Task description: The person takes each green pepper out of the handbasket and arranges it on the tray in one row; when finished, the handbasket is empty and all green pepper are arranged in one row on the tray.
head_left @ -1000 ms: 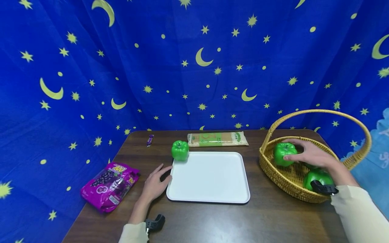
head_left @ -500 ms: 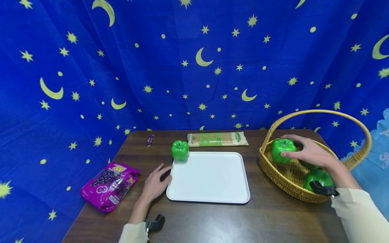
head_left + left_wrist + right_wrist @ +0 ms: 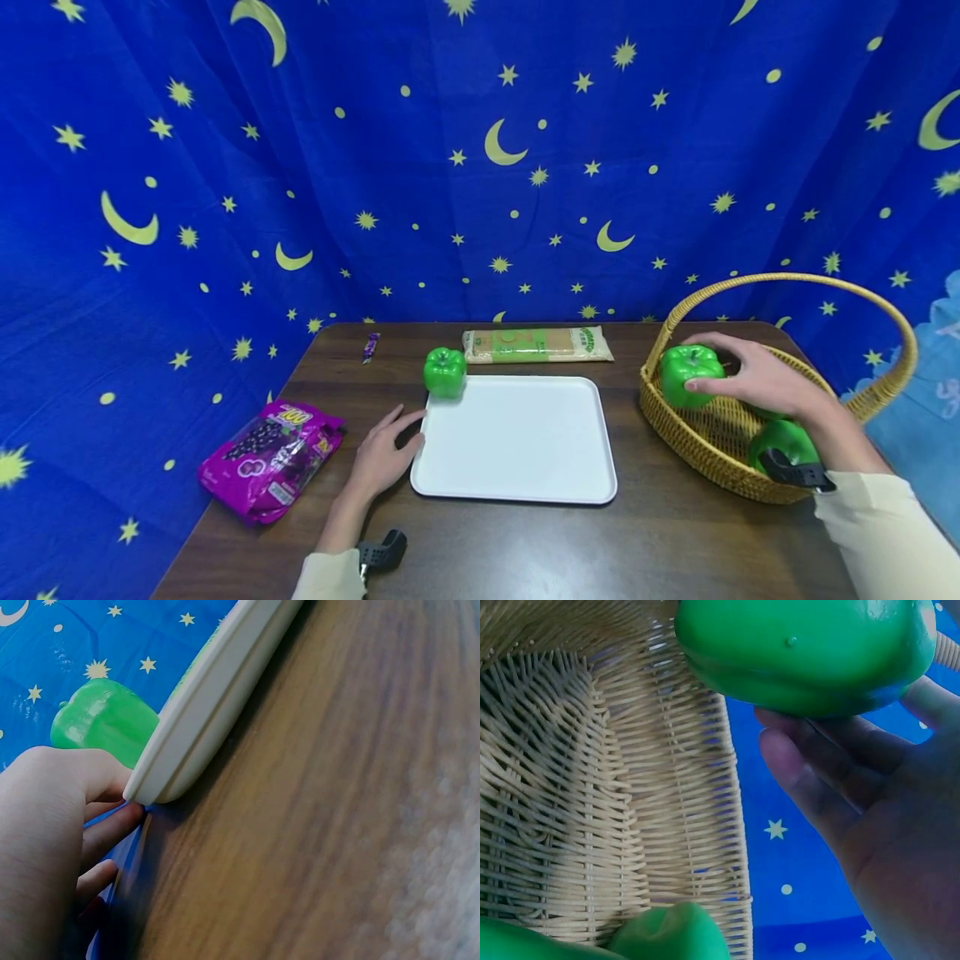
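Observation:
My right hand (image 3: pixel 768 382) grips a green bell pepper (image 3: pixel 684 373) at the left side of the wicker basket (image 3: pixel 693 446). In the right wrist view the held bell pepper (image 3: pixel 802 656) is above the basket floor, with the fingers against its side. Another green bell pepper (image 3: pixel 782 442) lies in the basket under my wrist, and one more is mostly hidden by the hand. My left hand (image 3: pixel 384 457) rests at the left edge of the white tray (image 3: pixel 517 442), fingers relaxed and touching its rim (image 3: pixel 187 727).
A green bell pepper (image 3: pixel 445 373) sits at the tray's back left corner. Behind the tray lies a long pack of what looks like noodles (image 3: pixel 536 344). A purple candy bag (image 3: pixel 272 460) is on the left, with a small wrapped candy (image 3: pixel 371 347) farther back. The basket's tall handle (image 3: pixel 787 276) arches over it.
My right hand has moved the gripped bell pepper slightly up and to the left, toward the basket's left rim. The left hand and the tray have stayed put.

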`<state>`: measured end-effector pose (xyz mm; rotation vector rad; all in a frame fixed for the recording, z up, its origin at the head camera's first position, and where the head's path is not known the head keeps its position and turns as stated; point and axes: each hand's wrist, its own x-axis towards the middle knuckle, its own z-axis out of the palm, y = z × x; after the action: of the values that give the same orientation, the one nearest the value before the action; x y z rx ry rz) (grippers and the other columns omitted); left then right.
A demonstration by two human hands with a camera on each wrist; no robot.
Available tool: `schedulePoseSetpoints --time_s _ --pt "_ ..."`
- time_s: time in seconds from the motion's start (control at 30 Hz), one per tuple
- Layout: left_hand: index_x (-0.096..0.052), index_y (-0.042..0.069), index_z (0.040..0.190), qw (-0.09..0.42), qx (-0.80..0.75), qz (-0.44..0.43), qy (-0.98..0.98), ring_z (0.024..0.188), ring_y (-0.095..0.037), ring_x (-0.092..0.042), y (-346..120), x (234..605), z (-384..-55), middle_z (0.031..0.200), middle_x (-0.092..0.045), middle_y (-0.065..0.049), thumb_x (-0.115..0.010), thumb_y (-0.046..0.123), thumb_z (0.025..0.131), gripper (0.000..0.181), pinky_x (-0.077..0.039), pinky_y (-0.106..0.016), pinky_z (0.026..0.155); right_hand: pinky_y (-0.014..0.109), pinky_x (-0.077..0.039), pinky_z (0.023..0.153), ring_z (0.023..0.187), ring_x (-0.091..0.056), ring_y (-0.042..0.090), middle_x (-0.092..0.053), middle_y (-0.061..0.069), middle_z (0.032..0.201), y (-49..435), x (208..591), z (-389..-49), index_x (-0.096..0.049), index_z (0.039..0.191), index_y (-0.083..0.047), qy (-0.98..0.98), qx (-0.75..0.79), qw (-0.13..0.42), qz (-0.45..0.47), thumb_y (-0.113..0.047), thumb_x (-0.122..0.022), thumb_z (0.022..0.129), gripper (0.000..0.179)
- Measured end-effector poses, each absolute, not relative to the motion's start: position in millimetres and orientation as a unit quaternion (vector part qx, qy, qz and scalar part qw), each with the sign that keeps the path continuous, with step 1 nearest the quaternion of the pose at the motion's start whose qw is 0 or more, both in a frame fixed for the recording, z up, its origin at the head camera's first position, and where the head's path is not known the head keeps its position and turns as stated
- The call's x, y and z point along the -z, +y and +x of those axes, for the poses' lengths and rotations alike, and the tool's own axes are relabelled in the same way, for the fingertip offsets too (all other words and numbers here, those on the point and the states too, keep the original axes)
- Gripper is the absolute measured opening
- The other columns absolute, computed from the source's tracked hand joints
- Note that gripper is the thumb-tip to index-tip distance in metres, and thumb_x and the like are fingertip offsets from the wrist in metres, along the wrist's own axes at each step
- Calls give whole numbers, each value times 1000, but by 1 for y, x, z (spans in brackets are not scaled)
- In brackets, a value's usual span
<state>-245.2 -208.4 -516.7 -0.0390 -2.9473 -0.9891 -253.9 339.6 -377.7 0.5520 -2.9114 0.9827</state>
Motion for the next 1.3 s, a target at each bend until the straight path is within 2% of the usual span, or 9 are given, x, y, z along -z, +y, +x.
schedulePoseSetpoints --time_s 0.43,0.73,1.1,1.3 --pt "-55 35 135 19 322 -16 -946 134 -41 -33 -210 517 -246 152 -34 -12 -59 43 93 43 -24 -67 102 39 -46 71 88 -56 23 -60 4 106 322 369 -248 -51 133 -22 -930 -308 12 198 -39 -74 83 58" --pt "-55 35 134 21 326 -16 -945 134 -42 -33 -210 516 -247 151 -34 -12 -58 43 92 43 -24 -68 102 38 -49 70 89 -57 22 -60 4 108 293 365 -248 -51 133 -24 -925 -312 -3 219 -42 -75 81 61" --pt "-56 35 134 22 319 -17 -947 133 -42 -34 -211 518 -247 151 -35 -12 -59 44 92 43 -24 -69 101 36 -49 73 90 -57 23 -60 3 106 252 379 -269 -50 134 -22 -917 -328 -37 226 -50 -77 76 70" --pt "-56 36 134 21 319 -16 -947 133 -42 -34 -210 519 -246 151 -35 -12 -59 44 92 43 -24 -68 101 36 -49 73 91 -57 21 -60 4 107 236 394 -282 -49 136 -15 -913 -334 -48 229 -50 -78 75 76"
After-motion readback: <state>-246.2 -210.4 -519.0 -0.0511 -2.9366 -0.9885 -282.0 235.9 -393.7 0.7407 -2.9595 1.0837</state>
